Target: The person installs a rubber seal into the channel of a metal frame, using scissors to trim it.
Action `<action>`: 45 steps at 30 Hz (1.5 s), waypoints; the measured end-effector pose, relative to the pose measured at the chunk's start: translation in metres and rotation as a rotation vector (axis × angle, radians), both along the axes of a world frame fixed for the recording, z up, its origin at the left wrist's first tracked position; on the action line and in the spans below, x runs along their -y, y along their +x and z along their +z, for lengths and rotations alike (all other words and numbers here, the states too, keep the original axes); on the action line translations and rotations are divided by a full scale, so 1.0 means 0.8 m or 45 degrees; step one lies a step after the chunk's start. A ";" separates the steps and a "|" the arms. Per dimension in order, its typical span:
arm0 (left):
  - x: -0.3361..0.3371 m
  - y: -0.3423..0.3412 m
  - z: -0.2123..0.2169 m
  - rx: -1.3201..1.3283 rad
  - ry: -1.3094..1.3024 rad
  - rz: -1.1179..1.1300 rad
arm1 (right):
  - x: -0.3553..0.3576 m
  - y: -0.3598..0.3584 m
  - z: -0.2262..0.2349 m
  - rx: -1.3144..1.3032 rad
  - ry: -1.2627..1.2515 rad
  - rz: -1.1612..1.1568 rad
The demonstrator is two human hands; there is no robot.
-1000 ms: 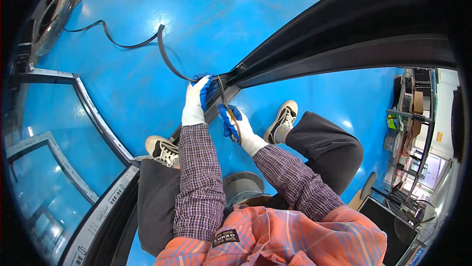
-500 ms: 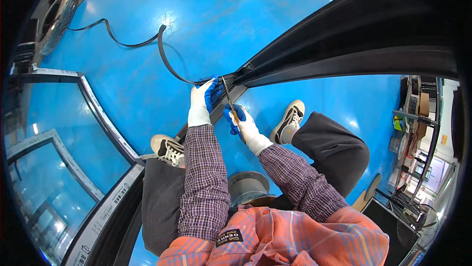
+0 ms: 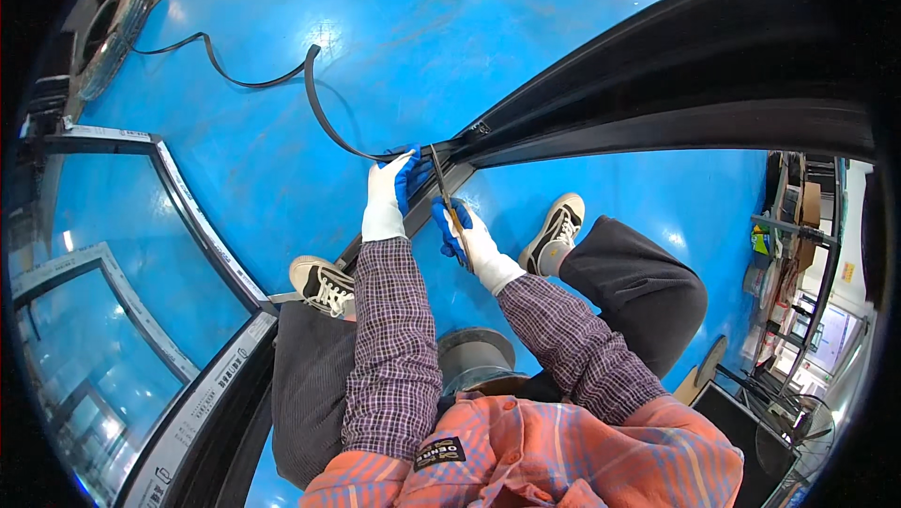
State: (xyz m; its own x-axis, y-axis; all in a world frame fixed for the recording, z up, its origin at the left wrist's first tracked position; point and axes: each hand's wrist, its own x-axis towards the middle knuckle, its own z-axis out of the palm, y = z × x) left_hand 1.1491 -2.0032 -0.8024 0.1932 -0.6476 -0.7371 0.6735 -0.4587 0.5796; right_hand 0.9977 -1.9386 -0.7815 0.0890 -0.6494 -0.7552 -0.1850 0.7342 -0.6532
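A black flexible strip curves across the floor to the corner of a black frame. My left hand, in a white and blue glove, is closed on the strip's end and presses it at the frame. Just right of it, my right hand, gloved the same way, grips a slim hand tool with a dark, narrow shaft and a tan part near the grip. The tool's tip meets the strip and frame beside my left fingers. Whether it has one blade or two jaws is too small to tell.
A long black profile rises from the corner toward the upper right. Glazed frames with white edging stand on the left. Behind them lies a wrapped coil. A grey bucket-like thing sits between my legs. Loaded shelving is at the right.
The tool in my right hand has shifted very slightly to the right at its tip. My left hand and the strip look the same, apart from a small shift of the whole view.
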 end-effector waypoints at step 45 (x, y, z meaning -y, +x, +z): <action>-0.053 -0.086 -0.043 0.164 -0.081 -0.723 | 0.053 -0.070 0.190 -0.629 -0.756 1.166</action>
